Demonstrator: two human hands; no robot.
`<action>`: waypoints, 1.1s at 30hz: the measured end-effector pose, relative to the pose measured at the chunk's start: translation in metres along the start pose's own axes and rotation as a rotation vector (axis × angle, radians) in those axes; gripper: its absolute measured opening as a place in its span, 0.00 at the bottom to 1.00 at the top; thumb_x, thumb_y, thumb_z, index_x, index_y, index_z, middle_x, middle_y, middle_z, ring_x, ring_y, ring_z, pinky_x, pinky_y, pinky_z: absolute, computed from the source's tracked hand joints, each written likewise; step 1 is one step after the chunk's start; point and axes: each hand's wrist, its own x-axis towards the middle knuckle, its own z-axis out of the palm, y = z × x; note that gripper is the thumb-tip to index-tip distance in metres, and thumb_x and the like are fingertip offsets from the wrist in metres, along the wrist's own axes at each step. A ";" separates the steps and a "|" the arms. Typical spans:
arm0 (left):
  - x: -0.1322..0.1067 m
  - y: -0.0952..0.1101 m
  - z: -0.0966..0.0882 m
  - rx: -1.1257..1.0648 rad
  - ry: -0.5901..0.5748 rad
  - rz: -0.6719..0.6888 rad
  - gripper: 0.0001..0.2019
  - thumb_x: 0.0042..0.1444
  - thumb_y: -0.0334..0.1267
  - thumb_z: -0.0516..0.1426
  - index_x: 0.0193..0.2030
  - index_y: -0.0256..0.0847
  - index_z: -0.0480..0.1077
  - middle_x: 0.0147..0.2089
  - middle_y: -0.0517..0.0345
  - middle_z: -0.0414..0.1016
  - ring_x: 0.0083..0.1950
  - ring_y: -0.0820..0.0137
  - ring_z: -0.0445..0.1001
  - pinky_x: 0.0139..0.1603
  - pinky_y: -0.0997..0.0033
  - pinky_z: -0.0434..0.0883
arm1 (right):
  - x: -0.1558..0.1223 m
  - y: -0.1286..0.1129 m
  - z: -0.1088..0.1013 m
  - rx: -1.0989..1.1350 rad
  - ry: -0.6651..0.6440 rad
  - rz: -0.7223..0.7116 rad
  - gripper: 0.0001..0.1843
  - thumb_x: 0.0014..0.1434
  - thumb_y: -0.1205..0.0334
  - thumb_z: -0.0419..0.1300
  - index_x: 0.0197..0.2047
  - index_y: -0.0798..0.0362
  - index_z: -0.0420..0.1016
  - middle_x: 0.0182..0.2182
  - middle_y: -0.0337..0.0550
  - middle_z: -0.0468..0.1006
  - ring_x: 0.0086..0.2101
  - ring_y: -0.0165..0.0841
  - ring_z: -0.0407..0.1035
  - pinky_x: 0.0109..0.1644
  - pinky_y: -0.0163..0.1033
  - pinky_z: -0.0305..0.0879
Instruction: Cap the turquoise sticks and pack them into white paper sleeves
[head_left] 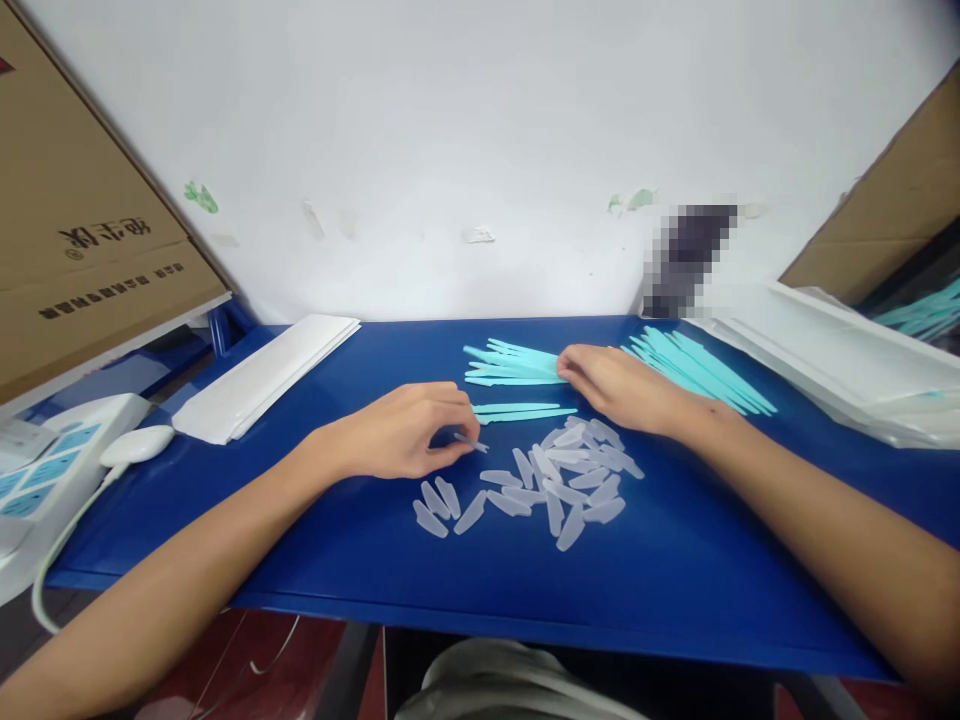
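My left hand [424, 430] is closed in a pinch on a small frosted plastic blade cap [472, 442], held over the table left of the loose caps. At the right end of a bundle of slim teal eyebrow razors [517, 362], my right hand [600, 380] has its fingers pressed together on a razor; the fingertips are partly hidden. Between the hands, a few separate teal razors [525, 412] lie flat. Nearer the front is a loose pile of frosted blade caps [570, 465], with several more caps [439, 505] apart to its left.
Another fan of teal razors [697, 370] lies beyond my right wrist. Folded white sheets [262, 380] rest at the back left, near a power strip [67, 460] with a white plug. A white tray [847, 370] stands at the right. Cardboard boxes [97, 200] flank the blue table [337, 560].
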 end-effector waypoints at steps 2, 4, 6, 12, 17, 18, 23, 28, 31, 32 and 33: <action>-0.002 -0.011 0.000 0.014 0.124 -0.033 0.07 0.67 0.38 0.57 0.43 0.40 0.76 0.40 0.56 0.79 0.39 0.70 0.74 0.40 0.70 0.69 | 0.000 0.002 -0.002 0.006 0.020 0.015 0.13 0.72 0.54 0.43 0.43 0.50 0.64 0.37 0.48 0.78 0.33 0.38 0.70 0.36 0.42 0.59; -0.003 -0.025 0.002 0.041 0.268 -0.110 0.08 0.67 0.40 0.57 0.43 0.39 0.76 0.38 0.57 0.79 0.37 0.71 0.74 0.39 0.71 0.68 | -0.001 0.004 -0.003 0.038 0.015 0.051 0.12 0.72 0.54 0.43 0.43 0.50 0.62 0.34 0.46 0.78 0.28 0.35 0.68 0.33 0.42 0.58; -0.003 -0.040 0.007 0.040 0.369 -0.210 0.09 0.65 0.42 0.59 0.40 0.39 0.77 0.36 0.57 0.79 0.35 0.71 0.74 0.37 0.71 0.67 | -0.001 0.004 -0.005 0.102 -0.011 0.104 0.11 0.72 0.54 0.43 0.43 0.49 0.60 0.33 0.44 0.78 0.22 0.31 0.64 0.30 0.41 0.57; 0.000 -0.064 0.022 -0.144 0.439 -0.451 0.10 0.55 0.44 0.66 0.37 0.38 0.80 0.28 0.59 0.78 0.28 0.73 0.69 0.31 0.72 0.64 | 0.000 0.002 -0.001 0.095 -0.047 0.043 0.11 0.73 0.54 0.41 0.42 0.49 0.59 0.30 0.43 0.75 0.25 0.33 0.65 0.32 0.41 0.57; 0.003 -0.066 0.028 -0.190 0.431 -0.430 0.10 0.59 0.44 0.63 0.40 0.41 0.82 0.36 0.55 0.82 0.32 0.71 0.73 0.34 0.69 0.67 | 0.001 0.002 0.003 0.063 -0.069 0.004 0.12 0.73 0.54 0.40 0.42 0.49 0.59 0.31 0.44 0.75 0.28 0.35 0.65 0.34 0.41 0.56; 0.003 -0.065 0.028 -0.194 0.427 -0.422 0.10 0.60 0.43 0.62 0.40 0.42 0.82 0.38 0.54 0.82 0.34 0.70 0.74 0.35 0.69 0.67 | 0.001 0.002 0.003 0.062 -0.074 0.000 0.12 0.73 0.54 0.40 0.42 0.49 0.58 0.31 0.44 0.75 0.28 0.35 0.66 0.34 0.41 0.56; 0.003 -0.063 0.027 -0.199 0.418 -0.432 0.10 0.61 0.42 0.61 0.41 0.43 0.83 0.40 0.54 0.83 0.37 0.68 0.75 0.37 0.67 0.69 | 0.000 0.000 0.001 0.040 -0.102 0.010 0.12 0.73 0.54 0.40 0.39 0.48 0.56 0.30 0.42 0.73 0.27 0.34 0.63 0.33 0.41 0.54; 0.003 -0.067 0.029 -0.194 0.388 -0.380 0.10 0.60 0.43 0.62 0.41 0.43 0.83 0.38 0.53 0.80 0.38 0.67 0.74 0.37 0.67 0.69 | -0.001 -0.009 0.001 0.011 -0.085 -0.004 0.12 0.73 0.55 0.40 0.40 0.49 0.59 0.31 0.43 0.74 0.27 0.34 0.64 0.33 0.42 0.53; 0.003 -0.069 0.030 -0.243 0.350 -0.350 0.10 0.61 0.42 0.62 0.42 0.42 0.83 0.38 0.53 0.79 0.36 0.68 0.74 0.36 0.68 0.68 | 0.000 -0.018 0.001 0.018 -0.041 -0.039 0.13 0.73 0.55 0.40 0.42 0.50 0.62 0.33 0.45 0.76 0.29 0.35 0.66 0.34 0.42 0.54; 0.003 -0.069 0.030 -0.263 0.338 -0.336 0.10 0.61 0.42 0.62 0.42 0.42 0.83 0.38 0.53 0.79 0.36 0.69 0.74 0.35 0.69 0.68 | 0.001 -0.022 0.001 0.026 -0.021 -0.048 0.14 0.73 0.55 0.41 0.42 0.50 0.63 0.33 0.46 0.76 0.30 0.35 0.66 0.34 0.42 0.55; 0.003 -0.069 0.030 -0.280 0.330 -0.321 0.10 0.61 0.42 0.62 0.42 0.42 0.83 0.38 0.53 0.79 0.35 0.70 0.73 0.35 0.69 0.68 | 0.001 -0.024 0.001 0.037 0.000 -0.052 0.14 0.72 0.55 0.42 0.42 0.50 0.64 0.34 0.46 0.76 0.30 0.35 0.66 0.34 0.42 0.55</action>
